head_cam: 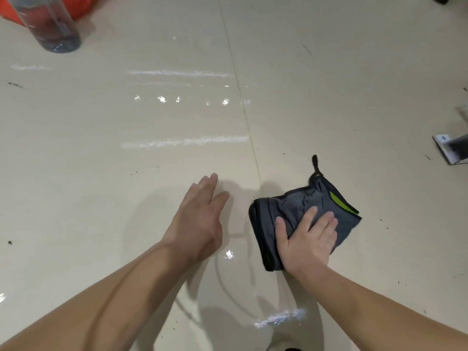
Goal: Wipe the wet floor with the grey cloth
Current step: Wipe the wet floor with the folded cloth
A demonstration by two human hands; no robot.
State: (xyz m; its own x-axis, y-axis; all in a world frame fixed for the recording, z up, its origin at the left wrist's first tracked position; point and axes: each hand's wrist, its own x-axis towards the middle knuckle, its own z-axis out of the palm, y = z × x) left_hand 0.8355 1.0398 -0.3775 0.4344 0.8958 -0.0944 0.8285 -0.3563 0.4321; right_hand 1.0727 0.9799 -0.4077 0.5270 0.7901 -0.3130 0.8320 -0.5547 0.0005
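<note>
Head view shows your right hand [307,240] pressed flat, fingers spread, on the folded grey cloth [301,211], pinning it to the floor [101,173] right of the tile seam. Your left hand [200,214] rests open and empty, likely bracing you near the wet sheen.

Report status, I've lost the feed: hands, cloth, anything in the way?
Right hand flat on cloth. Left hand open, empty. Cloth folded on floor. Bottle far left, clear of path.
</note>
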